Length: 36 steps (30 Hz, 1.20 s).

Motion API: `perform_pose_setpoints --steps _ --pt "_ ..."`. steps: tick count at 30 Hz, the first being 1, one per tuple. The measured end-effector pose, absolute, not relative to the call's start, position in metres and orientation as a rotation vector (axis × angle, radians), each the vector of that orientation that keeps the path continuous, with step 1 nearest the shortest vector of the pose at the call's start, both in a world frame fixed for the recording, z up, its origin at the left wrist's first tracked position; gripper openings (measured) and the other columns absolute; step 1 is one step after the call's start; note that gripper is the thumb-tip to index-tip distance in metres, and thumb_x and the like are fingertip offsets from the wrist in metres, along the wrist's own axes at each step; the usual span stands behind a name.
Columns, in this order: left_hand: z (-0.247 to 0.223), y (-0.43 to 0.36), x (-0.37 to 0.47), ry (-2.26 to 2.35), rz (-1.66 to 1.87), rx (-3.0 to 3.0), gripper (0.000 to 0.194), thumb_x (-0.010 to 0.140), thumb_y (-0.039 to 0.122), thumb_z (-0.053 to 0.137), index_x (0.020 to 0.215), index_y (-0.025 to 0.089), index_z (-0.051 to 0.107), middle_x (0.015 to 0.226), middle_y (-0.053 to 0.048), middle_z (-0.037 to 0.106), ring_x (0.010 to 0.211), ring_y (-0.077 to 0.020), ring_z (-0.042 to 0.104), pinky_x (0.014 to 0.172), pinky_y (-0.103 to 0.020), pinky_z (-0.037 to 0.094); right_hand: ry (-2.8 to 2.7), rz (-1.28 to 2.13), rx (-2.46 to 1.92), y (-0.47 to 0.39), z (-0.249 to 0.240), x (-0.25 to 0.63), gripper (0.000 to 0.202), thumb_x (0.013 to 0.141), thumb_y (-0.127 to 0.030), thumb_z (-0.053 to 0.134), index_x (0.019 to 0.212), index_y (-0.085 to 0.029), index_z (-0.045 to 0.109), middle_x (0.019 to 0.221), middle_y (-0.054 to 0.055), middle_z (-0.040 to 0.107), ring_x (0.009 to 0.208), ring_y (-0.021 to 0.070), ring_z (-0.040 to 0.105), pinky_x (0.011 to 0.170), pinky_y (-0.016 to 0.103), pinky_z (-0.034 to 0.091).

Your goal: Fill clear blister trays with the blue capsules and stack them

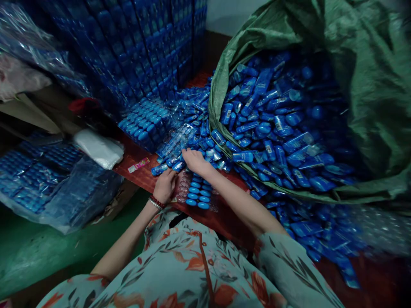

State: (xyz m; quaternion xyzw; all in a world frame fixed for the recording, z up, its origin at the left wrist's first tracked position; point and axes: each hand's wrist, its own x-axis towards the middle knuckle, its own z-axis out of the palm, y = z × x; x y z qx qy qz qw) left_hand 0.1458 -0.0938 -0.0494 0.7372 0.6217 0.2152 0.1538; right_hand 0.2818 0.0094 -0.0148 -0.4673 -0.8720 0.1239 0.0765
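Observation:
My left hand (165, 186), with a red bead bracelet and silver bangle at its wrist, has its fingers curled against a small blue plastic bottle (178, 166). Another blue bottle (159, 170) lies just beyond its fingertips. My right hand (195, 161) reaches over the near edge of the loose bottles, fingers bent downward and closed; what they hold is hidden. Below my right hand stand neat rows of blue bottles (198, 196), their rounded ends up. Beside them on the left is a clear moulded plastic tray (183, 188), partly covered by my left hand.
A large green woven sack (221, 92) lies open at right, full of loose blue bottles (263, 124) that spill onto the red tabletop (141, 171). Tall stacks of packed bottles (135, 47) rise behind. A white plastic bundle (99, 149) and wrapped bottle packs (35, 179) are at left.

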Motion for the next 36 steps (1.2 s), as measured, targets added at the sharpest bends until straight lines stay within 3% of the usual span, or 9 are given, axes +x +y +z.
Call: perform_pose_setpoints --steps 3,6,11,16,21,25,28,33,36 --pt "-0.057 -0.093 0.144 1.829 0.719 2.067 0.022 0.09 0.016 0.04 0.099 0.015 0.06 0.097 -0.008 0.059 0.088 -0.0176 0.057 0.08 -0.03 0.048 -2.666 0.396 -1.341 0.01 -0.01 0.302 0.037 0.08 -0.021 0.063 0.114 -0.012 0.053 0.102 0.009 0.062 0.083 0.0184 0.061 0.07 0.029 0.048" --pt "-0.055 -0.085 0.146 1.883 0.592 2.233 0.026 0.091 0.018 0.04 0.109 0.016 0.057 0.109 -0.01 0.057 0.094 -0.021 0.055 0.083 -0.034 0.047 -2.486 0.51 -1.27 0.006 0.004 0.33 0.038 0.084 -0.027 0.057 0.12 -0.017 0.05 0.104 0.007 0.062 0.086 0.0181 0.06 0.073 0.028 0.045" --pt "-0.05 -0.075 0.156 1.94 0.157 2.456 0.038 0.092 0.024 0.039 0.127 0.016 0.047 0.117 -0.015 0.055 0.094 -0.0273 0.054 0.077 -0.039 0.045 -1.782 0.741 -1.421 -0.032 0.015 0.382 0.033 0.085 -0.042 0.051 0.11 -0.021 0.058 0.072 -0.002 0.06 0.058 0.0127 0.052 0.058 0.025 0.042" --pt "-0.06 -0.077 0.154 1.901 0.193 2.463 0.039 0.093 0.026 0.034 0.127 0.012 0.046 0.103 -0.016 0.058 0.092 -0.0273 0.055 0.078 -0.04 0.045 -1.203 1.146 -1.6 -0.087 -0.017 0.414 0.047 0.079 -0.044 0.055 0.118 -0.019 0.054 0.05 -0.006 0.051 0.043 0.0139 0.052 0.042 0.025 0.041" --pt "-0.057 -0.096 0.141 1.729 0.627 2.224 0.036 0.095 0.024 0.028 0.127 0.016 0.043 0.11 -0.012 0.056 0.097 -0.0202 0.057 0.083 -0.034 0.048 -0.821 1.285 -1.603 -0.117 -0.053 0.415 0.05 0.065 -0.042 0.068 0.107 -0.02 0.053 0.066 -0.003 0.062 0.051 0.0156 0.061 0.049 0.028 0.05" --pt "-0.039 -0.111 0.138 1.646 0.911 2.03 0.03 0.093 0.025 0.038 0.123 0.021 0.044 0.107 -0.006 0.058 0.098 -0.0167 0.058 0.086 -0.031 0.048 -0.817 1.254 -1.581 -0.127 -0.058 0.413 0.043 0.067 -0.042 0.068 0.101 -0.02 0.054 0.055 -0.006 0.056 0.041 0.0115 0.052 0.039 0.023 0.042" --pt "-0.033 -0.109 0.141 1.546 0.917 2.108 0.026 0.092 0.022 0.04 0.114 0.019 0.051 0.105 -0.007 0.057 0.097 -0.0167 0.058 0.087 -0.03 0.048 -0.857 1.281 -1.528 -0.13 -0.056 0.414 0.04 0.072 -0.043 0.065 0.103 -0.019 0.055 0.052 -0.006 0.055 0.04 0.0105 0.05 0.039 0.022 0.039" --pt "-0.043 -0.088 0.145 1.475 0.84 2.271 0.033 0.091 0.016 0.033 0.114 0.018 0.056 0.108 -0.01 0.053 0.099 -0.0173 0.055 0.084 -0.03 0.048 -0.926 1.5 -1.473 -0.132 -0.057 0.42 0.052 0.064 -0.042 0.072 0.109 -0.022 0.052 0.079 0.0 0.064 0.062 0.0164 0.065 0.054 0.028 0.051" --pt "-0.045 -0.081 0.144 1.394 0.683 2.388 0.037 0.09 0.012 0.03 0.116 0.019 0.055 0.106 -0.01 0.055 0.098 -0.0184 0.053 0.085 -0.032 0.047 -1.104 1.318 -1.623 -0.135 -0.06 0.423 0.041 0.07 -0.046 0.065 0.101 -0.021 0.056 0.078 0.002 0.065 0.062 0.0177 0.063 0.058 0.033 0.051"
